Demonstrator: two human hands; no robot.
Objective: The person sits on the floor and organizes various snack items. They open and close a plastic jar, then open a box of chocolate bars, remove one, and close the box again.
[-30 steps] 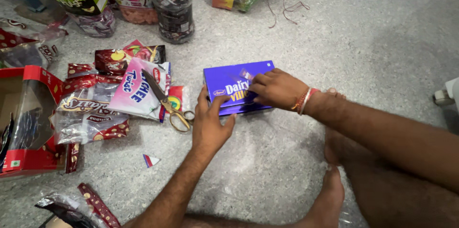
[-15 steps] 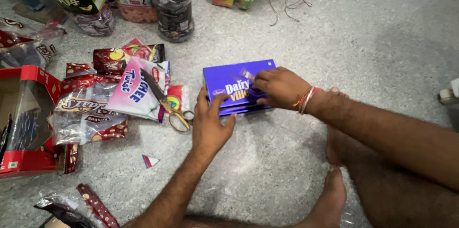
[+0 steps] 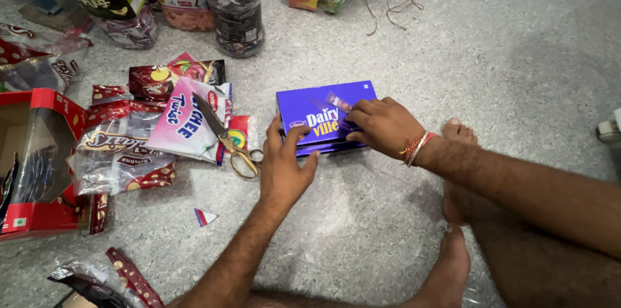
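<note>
While purple box [image 3: 321,117] lies flat on floor [image 3: 504,56], left hand [image 3: 283,169] braces near-left corner, fingers spread; right hand [image 3: 383,126] presses right end, fingers together. Scissors [image 3: 226,140] just left of box.

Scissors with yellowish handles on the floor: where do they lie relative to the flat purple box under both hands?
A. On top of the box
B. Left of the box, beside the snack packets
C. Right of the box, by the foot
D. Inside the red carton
B: the scissors with yellowish handles lie on the grey floor between the flat purple box and the snack packets, close to the left hand.
</note>
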